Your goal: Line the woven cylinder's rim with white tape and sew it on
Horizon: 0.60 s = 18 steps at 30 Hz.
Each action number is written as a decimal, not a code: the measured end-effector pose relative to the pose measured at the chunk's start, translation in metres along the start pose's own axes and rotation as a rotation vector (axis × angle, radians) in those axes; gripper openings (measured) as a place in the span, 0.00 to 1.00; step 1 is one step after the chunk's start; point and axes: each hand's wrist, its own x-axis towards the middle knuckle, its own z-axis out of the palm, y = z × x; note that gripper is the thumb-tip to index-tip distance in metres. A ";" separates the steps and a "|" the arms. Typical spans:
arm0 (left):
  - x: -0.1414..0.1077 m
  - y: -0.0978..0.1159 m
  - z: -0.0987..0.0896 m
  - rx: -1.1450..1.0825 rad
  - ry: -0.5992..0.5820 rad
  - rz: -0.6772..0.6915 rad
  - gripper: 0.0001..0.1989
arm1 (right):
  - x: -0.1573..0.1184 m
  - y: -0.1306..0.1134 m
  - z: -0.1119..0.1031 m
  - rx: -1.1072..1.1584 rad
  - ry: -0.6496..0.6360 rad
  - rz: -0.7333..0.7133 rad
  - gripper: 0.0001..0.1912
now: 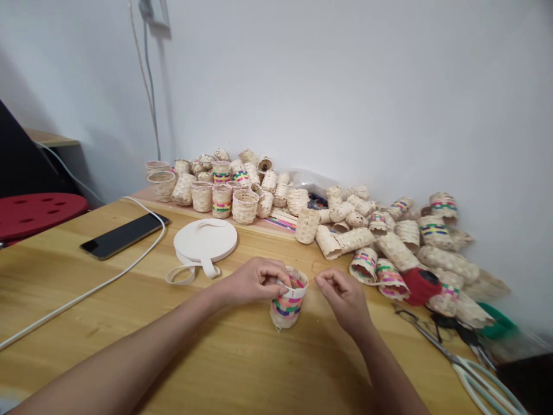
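My left hand [265,282] pinches the rim of a small woven basket [287,311], which stands upright on the table. Bands of pink, green, orange and purple run around its pale body. White tape [294,292] lines the rim, with small pink stitches on it. To the right of the basket, my right hand [343,294] is closed in a pinch. A thin orange thread [314,264] loops from its fingertips. Whether a needle is also between those fingers is too small to see.
Left of the basket lies a roll of white tape [206,239] with a loose end. Beyond it are a phone [125,235] and a white cable [142,253]. Many woven baskets [245,207] line the wall. Scissors [458,360] and a red thread spool [423,286] lie at right.
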 end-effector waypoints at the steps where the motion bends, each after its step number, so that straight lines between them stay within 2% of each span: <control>1: 0.000 0.000 0.000 0.002 -0.002 0.007 0.09 | 0.000 -0.001 0.000 -0.010 0.008 -0.006 0.13; 7: 0.000 0.000 0.001 0.026 -0.013 0.035 0.07 | -0.002 -0.003 0.002 -0.049 0.033 -0.018 0.13; 10: 0.000 0.006 0.000 0.108 -0.002 0.078 0.08 | -0.001 0.001 0.001 -0.051 0.015 -0.005 0.13; 14: 0.000 0.009 -0.003 0.482 0.064 0.220 0.10 | 0.003 0.007 -0.006 -0.023 0.073 0.069 0.13; 16: -0.001 0.006 -0.003 0.671 0.060 0.280 0.11 | 0.005 0.007 -0.012 -0.031 0.115 0.096 0.15; 18: -0.001 0.002 -0.001 0.794 0.036 0.310 0.12 | 0.005 0.003 -0.015 -0.091 0.129 0.064 0.15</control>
